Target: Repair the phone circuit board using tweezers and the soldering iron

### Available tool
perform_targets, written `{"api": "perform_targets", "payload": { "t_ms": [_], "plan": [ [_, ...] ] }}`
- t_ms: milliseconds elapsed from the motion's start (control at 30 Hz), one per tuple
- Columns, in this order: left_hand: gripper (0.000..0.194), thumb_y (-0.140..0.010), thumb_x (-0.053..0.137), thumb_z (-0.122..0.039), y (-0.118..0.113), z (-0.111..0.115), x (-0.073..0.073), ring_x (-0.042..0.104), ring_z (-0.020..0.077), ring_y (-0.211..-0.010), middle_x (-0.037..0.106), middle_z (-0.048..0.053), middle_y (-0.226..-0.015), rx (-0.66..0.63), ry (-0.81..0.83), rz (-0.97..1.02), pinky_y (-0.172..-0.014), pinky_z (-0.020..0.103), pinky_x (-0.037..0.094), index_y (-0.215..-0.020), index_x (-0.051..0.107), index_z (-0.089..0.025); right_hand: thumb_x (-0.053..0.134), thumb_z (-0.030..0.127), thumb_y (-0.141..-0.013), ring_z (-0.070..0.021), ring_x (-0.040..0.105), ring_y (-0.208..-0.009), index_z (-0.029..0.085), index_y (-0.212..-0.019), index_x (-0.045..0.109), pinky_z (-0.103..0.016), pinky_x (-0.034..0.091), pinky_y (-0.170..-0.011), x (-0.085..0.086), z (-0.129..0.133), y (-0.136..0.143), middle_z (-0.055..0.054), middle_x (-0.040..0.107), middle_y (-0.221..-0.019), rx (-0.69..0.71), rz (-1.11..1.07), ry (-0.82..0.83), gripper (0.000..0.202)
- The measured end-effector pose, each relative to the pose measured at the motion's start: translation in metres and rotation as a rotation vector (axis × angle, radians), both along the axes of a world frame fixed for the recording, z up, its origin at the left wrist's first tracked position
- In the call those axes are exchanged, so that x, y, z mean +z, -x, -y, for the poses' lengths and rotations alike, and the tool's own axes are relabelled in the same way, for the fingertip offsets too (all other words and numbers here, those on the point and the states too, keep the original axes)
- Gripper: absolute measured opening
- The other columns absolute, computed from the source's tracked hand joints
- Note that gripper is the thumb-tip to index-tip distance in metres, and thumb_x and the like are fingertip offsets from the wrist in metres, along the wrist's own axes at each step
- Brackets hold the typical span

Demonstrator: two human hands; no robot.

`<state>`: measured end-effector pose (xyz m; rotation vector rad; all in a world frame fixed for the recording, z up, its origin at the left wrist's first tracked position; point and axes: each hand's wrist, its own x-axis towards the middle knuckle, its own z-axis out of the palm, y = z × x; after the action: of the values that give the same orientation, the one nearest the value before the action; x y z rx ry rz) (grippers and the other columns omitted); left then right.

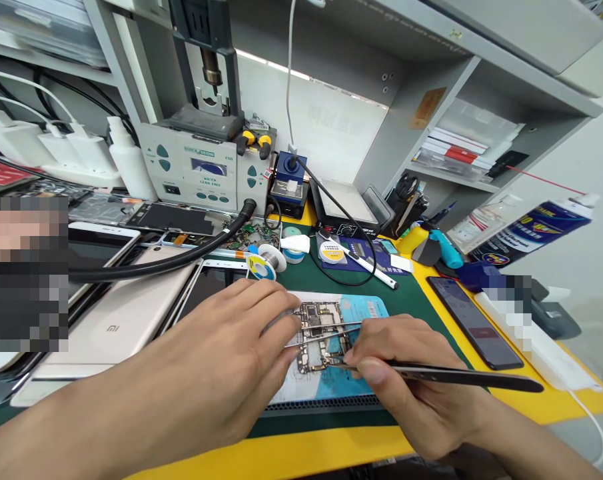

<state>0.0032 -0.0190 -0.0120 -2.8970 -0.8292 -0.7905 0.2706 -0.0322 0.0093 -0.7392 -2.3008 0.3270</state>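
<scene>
Phone logic board (318, 317), one, lies flat on one blue-and-white pad (376, 310), between the two hands, over the green mat (414, 283) on the yellow counter (291, 457).

Left hand (248, 347): fingers curled, apparently pinching slim steel tweezers (331, 326) whose two prongs cross above the board. Right hand (414, 350): grasps one dark-handled tool (471, 377), likely tweezers, tip at the board's near part. Exact contact too small to tell.

Step in hand, as I judge it: fine two-handed work on the board's near part. Next move calls for steady wrists and light pressure; components sit crowded.

Count nearby: one hot-air station (181, 157), one solder spool (268, 261), one yellow-and-black cutter (254, 143), one white pen-shaped tool (371, 265), one black smartphone (474, 320) at right. Phones at left overlap; total uncertain.
</scene>
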Motion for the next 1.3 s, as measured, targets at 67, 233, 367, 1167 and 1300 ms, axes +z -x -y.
{"api": "perform_targets", "payload": {
  "t_ms": [67, 233, 367, 1167, 1300],
  "plan": [
    [0.028, -0.111, 0.044, -0.021, -0.0004, -0.0004, 0.0004, 0.059, 0.0330, -0.119, 0.069, 0.010, -0.127, 0.001, -0.006, -0.004, -0.091, 0.049, 0.047, -0.125, 0.068, -0.015, 0.055, 0.017, -0.101, -0.0165, 0.074, -0.066, 0.018, -0.086, 0.066, -0.028, 0.049, -0.058, -0.0015, -0.0003, 0.0004, -0.005, 0.078, -0.075, 0.003, -0.009, -0.002, 0.019],
    [0.028, -0.111, 0.044, -0.020, -0.0014, -0.0018, 0.0008, 0.060, 0.0329, -0.117, 0.069, 0.010, -0.126, -0.006, -0.016, 0.002, -0.090, 0.049, 0.047, -0.124, 0.068, -0.015, 0.055, 0.014, -0.100, -0.0161, 0.074, -0.065, 0.016, -0.088, 0.066, -0.028, 0.049, -0.058, -0.0007, -0.0009, 0.0012, -0.005, 0.077, -0.075, 0.029, -0.016, 0.032, 0.017],
    [0.028, -0.110, 0.044, -0.019, -0.0014, -0.0022, 0.0019, 0.061, 0.0324, -0.117, 0.070, 0.009, -0.126, -0.002, -0.011, 0.017, -0.091, 0.049, 0.047, -0.124, 0.069, -0.015, 0.055, 0.014, -0.099, -0.0159, 0.073, -0.064, 0.016, -0.087, 0.067, -0.028, 0.048, -0.058, 0.0001, 0.0006, 0.0007, -0.005, 0.077, -0.075, 0.027, -0.017, 0.032, 0.018],
    [0.028, -0.110, 0.045, -0.020, -0.0010, -0.0016, 0.0021, 0.061, 0.0328, -0.116, 0.069, 0.010, -0.127, 0.003, -0.001, 0.015, -0.089, 0.049, 0.049, -0.125, 0.069, -0.015, 0.056, 0.015, -0.100, -0.0157, 0.074, -0.067, 0.018, -0.089, 0.067, -0.027, 0.051, -0.060, 0.0008, -0.0019, 0.0002, -0.004, 0.078, -0.077, 0.027, -0.023, 0.042, 0.016],
    [0.029, -0.110, 0.044, -0.020, -0.0014, -0.0020, 0.0027, 0.061, 0.0329, -0.115, 0.069, 0.010, -0.126, 0.002, 0.004, 0.017, -0.086, 0.049, 0.050, -0.122, 0.069, -0.016, 0.057, 0.016, -0.101, -0.0161, 0.074, -0.067, 0.018, -0.090, 0.067, -0.027, 0.051, -0.059, -0.0013, -0.0018, 0.0002, -0.004, 0.078, -0.076, 0.035, -0.033, 0.031, 0.015]
  ]
}}
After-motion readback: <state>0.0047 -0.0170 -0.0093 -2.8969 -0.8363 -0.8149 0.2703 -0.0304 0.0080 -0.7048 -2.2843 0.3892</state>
